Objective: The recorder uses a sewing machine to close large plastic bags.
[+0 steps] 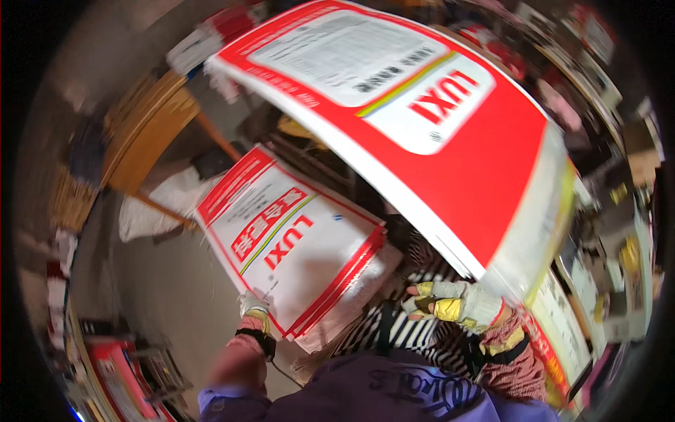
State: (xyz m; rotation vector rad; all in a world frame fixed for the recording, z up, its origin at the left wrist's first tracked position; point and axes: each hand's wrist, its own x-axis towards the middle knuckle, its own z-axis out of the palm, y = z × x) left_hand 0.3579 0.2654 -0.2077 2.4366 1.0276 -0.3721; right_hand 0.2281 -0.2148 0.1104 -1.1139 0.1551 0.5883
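Observation:
My left hand (254,304), in a white and yellow glove, is closed on the near left edge of a flat white woven sack (309,281) with red bands and print. That sack lies on a pile slanting in front of me, its layered edges showing at the near right. My right hand (457,304) wears a similar glove with bare fingertips. Its fingers are apart and partly bent, with nothing visible in them, just below the near corner of a larger stack of red and white printed sacks (506,190).
A wooden chair or bench (151,133) stands at the left, with a crumpled white sack (151,211) on the floor beside it. Red items on a shelf (116,373) are at the lower left. A cluttered bench with a yellow object (629,257) runs along the right.

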